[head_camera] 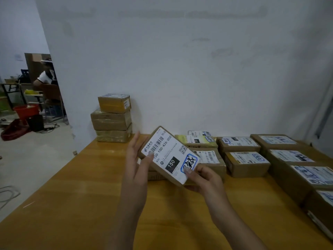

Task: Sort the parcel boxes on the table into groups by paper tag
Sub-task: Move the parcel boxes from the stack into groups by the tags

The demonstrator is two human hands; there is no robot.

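The left hand (137, 159) pinches the box (163, 172) by its side, fingers straight, and the right hand (203, 179) curls round its low corner, tilting the paper tag (167, 154) up to read.

Brown cardboard: the held parcel box (169, 156); its paper tag (173, 147) is white with a black barcode, a black block and a blue-bordered stamp. Honey-yellow wood grain: the table (90, 186). Brown with yellow tape: the stacked boxes (112, 120) at the table's far left corner. Red: the bucket (26, 110) left of the table.

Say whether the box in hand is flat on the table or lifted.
Lifted, tilted: left hand and right hand hold the box clear of the table, label facing up.
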